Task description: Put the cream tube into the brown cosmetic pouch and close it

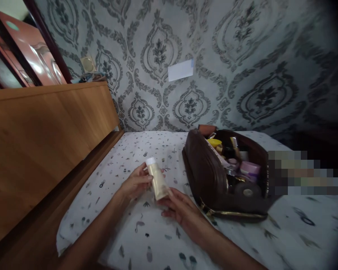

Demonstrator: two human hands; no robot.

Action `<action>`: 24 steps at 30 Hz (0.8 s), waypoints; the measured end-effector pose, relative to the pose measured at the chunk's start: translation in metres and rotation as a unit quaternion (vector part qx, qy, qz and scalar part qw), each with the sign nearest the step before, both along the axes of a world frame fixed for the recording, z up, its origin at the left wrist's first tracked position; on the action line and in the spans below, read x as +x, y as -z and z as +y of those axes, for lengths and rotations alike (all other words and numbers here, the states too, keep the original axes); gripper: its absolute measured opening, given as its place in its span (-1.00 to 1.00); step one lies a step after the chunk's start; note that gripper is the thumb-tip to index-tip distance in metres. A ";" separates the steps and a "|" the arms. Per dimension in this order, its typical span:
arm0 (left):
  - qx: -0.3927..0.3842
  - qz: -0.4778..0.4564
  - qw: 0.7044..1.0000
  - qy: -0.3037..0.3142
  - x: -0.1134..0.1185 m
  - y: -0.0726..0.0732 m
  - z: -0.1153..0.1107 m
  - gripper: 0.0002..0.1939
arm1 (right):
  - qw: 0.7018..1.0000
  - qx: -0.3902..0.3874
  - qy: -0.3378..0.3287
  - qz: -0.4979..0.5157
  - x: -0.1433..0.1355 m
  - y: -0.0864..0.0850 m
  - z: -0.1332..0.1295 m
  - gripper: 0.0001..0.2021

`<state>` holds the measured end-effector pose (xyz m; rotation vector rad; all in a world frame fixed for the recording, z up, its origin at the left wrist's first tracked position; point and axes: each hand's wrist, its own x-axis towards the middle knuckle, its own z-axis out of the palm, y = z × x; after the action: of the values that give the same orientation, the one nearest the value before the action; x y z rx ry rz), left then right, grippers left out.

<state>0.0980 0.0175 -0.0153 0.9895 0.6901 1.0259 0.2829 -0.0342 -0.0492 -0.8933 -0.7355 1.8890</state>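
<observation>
Head view: both hands hold a small pale bottle (157, 180) over the patterned bedsheet (284, 240), just left of an open brown cosmetic bag (205, 168).

Left hand (135, 184) grips the bottle near its white cap; right hand (180, 210) pinches the bottom end between fingertips. Judged light, rigid plastic with a smooth, possibly slippery wall; the safest hold looks to be mid-body, clear of the cap. Label and fill level cannot be read. Bag contents are crowded and dim, individual items hard to identify. One patch right of the bag is pixelated, and the right edge falls into darkness.
</observation>
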 end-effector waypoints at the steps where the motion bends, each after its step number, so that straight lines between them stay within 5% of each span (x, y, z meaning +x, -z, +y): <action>1: 0.008 0.000 1.000 0.020 0.005 0.001 -0.001 -0.40 | 1.000 -0.012 0.006 0.024 0.000 0.001 0.001 -0.45; 6: 0.053 0.035 0.995 0.077 0.016 0.008 -0.004 -0.51 | 0.997 -0.032 0.048 0.051 0.006 0.011 0.003 -0.48; 17: 0.067 0.276 0.958 -0.022 0.008 0.011 -0.018 -0.46 | 0.998 0.011 0.049 0.032 0.009 0.010 -0.001 -0.43; 24: 0.089 0.296 0.951 0.011 0.008 0.014 -0.022 -0.37 | 0.998 0.016 0.048 0.039 0.009 0.016 -0.002 -0.31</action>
<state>0.1059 -0.0043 -0.0296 1.4845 1.0854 0.7753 0.2916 -0.0359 -0.0655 -0.8162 -0.6640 1.8114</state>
